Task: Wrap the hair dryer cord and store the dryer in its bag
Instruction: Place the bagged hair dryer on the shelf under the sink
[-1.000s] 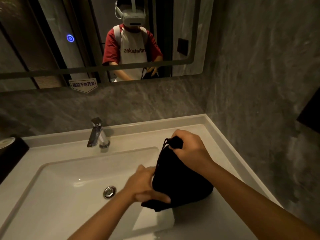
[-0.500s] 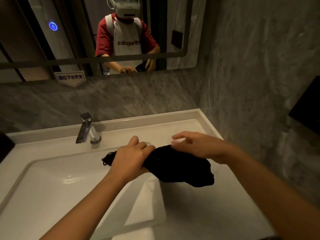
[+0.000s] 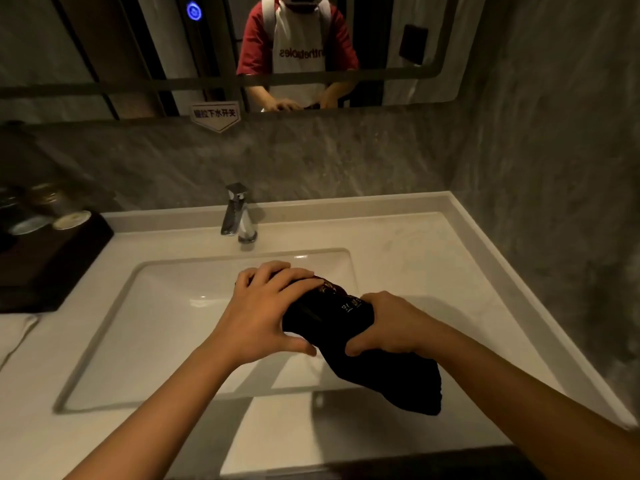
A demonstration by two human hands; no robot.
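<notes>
A black cloth bag (image 3: 332,320) with small gold print lies tilted over the right edge of the white sink basin (image 3: 166,306), bulging with something inside. The hair dryer and its cord are hidden from view. My left hand (image 3: 266,306) grips the bag's upper left end, fingers spread over it. My right hand (image 3: 388,323) clasps the bag's middle from the right, thumb underneath. The bag's lower end (image 3: 415,386) hangs toward the counter's front.
A chrome faucet (image 3: 237,213) stands behind the basin. A dark tray (image 3: 52,265) with cups sits on the counter at far left. A mirror (image 3: 398,46) above reflects a person. The grey stone wall (image 3: 554,168) closes the right side.
The bag has been laid over from upright and now lies diagonally with its printed side up. Both hands have closed around it. The head view has shifted right and down.
</notes>
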